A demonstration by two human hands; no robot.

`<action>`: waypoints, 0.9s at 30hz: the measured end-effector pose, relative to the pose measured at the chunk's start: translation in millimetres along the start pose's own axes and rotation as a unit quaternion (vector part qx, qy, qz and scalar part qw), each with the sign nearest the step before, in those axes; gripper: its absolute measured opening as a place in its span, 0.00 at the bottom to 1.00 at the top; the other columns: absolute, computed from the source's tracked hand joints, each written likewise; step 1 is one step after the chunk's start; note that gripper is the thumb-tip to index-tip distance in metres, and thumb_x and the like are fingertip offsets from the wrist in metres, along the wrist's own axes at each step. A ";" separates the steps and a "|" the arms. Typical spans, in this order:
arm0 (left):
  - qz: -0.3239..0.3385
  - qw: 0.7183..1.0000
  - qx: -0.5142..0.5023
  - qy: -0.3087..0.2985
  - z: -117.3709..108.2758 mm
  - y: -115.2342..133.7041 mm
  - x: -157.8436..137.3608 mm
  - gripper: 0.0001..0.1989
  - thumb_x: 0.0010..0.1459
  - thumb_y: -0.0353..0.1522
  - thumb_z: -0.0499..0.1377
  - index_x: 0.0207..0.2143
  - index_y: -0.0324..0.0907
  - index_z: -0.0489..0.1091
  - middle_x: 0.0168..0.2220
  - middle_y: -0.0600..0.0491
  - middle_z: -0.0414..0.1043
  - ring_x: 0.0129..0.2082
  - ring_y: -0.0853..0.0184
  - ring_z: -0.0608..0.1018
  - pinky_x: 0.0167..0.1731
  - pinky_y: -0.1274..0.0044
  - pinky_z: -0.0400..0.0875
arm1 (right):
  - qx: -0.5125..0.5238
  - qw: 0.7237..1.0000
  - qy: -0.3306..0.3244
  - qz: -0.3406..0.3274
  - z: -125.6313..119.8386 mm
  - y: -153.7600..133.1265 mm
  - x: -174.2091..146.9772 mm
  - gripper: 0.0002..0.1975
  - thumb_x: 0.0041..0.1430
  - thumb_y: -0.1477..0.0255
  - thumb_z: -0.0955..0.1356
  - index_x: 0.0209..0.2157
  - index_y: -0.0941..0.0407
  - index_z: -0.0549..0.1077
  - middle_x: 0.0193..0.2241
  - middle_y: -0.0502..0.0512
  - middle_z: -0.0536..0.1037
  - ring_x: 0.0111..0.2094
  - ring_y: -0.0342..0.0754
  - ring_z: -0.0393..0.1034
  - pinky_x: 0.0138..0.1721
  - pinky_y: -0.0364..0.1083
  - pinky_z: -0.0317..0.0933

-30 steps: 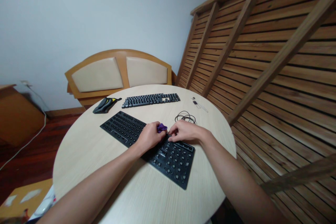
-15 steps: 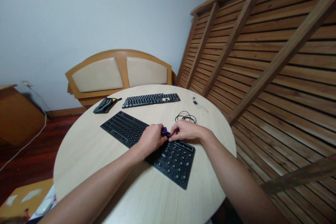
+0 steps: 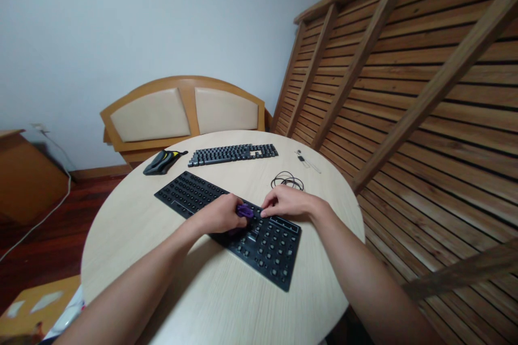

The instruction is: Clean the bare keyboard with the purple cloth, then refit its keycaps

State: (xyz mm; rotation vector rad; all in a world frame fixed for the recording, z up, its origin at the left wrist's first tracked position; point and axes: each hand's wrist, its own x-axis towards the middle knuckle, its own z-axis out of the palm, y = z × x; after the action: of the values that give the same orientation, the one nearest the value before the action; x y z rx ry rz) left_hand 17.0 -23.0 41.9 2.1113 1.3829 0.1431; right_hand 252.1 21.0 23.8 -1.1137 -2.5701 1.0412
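A black keyboard without keycaps (image 3: 279, 250), its bare switches showing, lies slanted across the round table. My left hand (image 3: 222, 213) is closed around a bunched purple cloth (image 3: 245, 211) over the middle of this keyboard. Part of the cloth is hidden behind the fingers. At the keyboard's far edge, my right hand (image 3: 285, 201) has its thumb and fingers pinched together, gripping that edge. Just behind the right hand lies a coiled black cable (image 3: 286, 174).
Toward the back of the round table (image 3: 133, 242) lies a row block of dark keycaps (image 3: 226, 154). A black and yellow pouch-like item (image 3: 164, 162) is at the back left. Small metal pieces (image 3: 301, 158) lie at the back right. A slatted wooden panel (image 3: 404, 91) leans along the right.
My left hand has moved left and slightly nearer with the purple cloth, away from the right fingers. My right hand stays at the keyboard's far edge.
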 end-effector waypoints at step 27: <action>0.015 0.998 -0.056 -0.037 -20.5 -36.2 5.1 0.15 0.54 0.43 0.59 0.31 0.39 0.71 0.26 0.53 0.74 0.24 0.68 0.72 0.24 0.78 0.64 | -0.054 0.997 0.055 0.016 7.6 -9.1 8.3 0.11 0.58 0.68 0.68 0.36 0.58 0.81 0.25 0.52 0.78 0.26 0.44 0.68 0.27 0.41 0.53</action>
State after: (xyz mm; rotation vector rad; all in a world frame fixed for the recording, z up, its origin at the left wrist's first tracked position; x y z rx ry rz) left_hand -17.8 0.0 37.9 2.0249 1.2721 0.1501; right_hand 237.9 18.2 23.0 -1.2056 -2.5564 0.8317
